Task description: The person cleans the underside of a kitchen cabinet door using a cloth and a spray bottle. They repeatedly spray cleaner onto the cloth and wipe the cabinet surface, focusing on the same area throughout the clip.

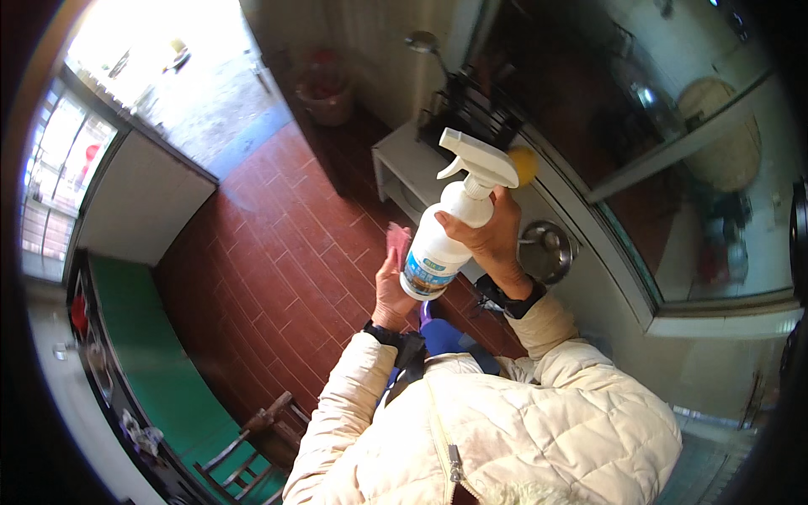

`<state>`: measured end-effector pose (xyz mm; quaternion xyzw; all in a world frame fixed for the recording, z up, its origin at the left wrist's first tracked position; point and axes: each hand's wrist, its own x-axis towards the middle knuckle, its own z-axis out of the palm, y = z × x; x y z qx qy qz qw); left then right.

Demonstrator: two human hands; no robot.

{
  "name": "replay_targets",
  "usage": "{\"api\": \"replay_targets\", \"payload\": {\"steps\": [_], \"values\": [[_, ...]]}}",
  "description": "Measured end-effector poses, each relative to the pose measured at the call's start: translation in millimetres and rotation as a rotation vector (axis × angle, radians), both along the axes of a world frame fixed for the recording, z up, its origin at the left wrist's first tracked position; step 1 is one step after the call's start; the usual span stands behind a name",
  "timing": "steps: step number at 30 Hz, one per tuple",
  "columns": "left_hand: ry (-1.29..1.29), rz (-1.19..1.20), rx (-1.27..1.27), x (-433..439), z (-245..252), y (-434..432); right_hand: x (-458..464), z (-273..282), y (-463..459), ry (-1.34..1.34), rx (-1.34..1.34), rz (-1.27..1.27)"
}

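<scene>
A white plastic spray bottle (435, 249) is tilted in front of me, its white trigger head (478, 158) towards the upper right. My right hand (499, 233) grips the bottle by its shoulder, just below the trigger head. A blue label with writing and a picture wraps the lower body. At the base, my left hand (392, 293) is against the bottle's left side. A pink cloth or scouring pad (398, 243) sticks up from that hand's fingers; the bottle hides part of its grip.
Red tiles cover the floor (271, 252), leading to a bright open doorway (183, 82). Beyond the bottle stands a low white table (407, 154). A metal pan (548, 252) is at the right, below glass sliding panels (631, 240). A wooden chair (252, 448) stands beside a green surface (139, 341).
</scene>
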<state>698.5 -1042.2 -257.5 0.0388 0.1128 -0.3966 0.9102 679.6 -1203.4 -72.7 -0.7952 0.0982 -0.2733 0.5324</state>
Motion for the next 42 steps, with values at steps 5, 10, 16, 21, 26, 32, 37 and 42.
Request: {"api": "replay_targets", "payload": {"steps": [5,10,16,21,26,32,37,42], "values": [[-0.077,0.088,-0.015,-29.7,39.2,74.9,-4.0,41.6,89.7,0.126,-0.081,0.296],[-0.150,0.082,-0.080,-67.3,71.6,192.6,3.7,81.8,178.2,0.026,0.274,0.985],[-0.116,0.166,-0.091,-121.2,96.9,312.2,3.3,103.4,325.7,0.028,0.438,1.454],[-0.172,0.484,0.080,-174.6,105.6,395.6,-19.3,104.9,437.3,0.100,0.528,1.698],[-0.278,0.877,0.429,-219.9,122.5,443.3,-34.4,113.1,525.8,0.244,0.546,1.911],[-0.465,1.150,1.137,-258.1,152.1,469.3,-45.2,123.0,606.8,0.281,0.510,2.235],[-0.396,1.298,1.195,-275.4,157.4,477.7,-47.4,118.2,651.1,0.303,0.370,2.441],[-0.346,1.339,1.176,-284.3,155.7,485.7,-31.7,110.6,682.9,0.330,0.283,2.541]]}}
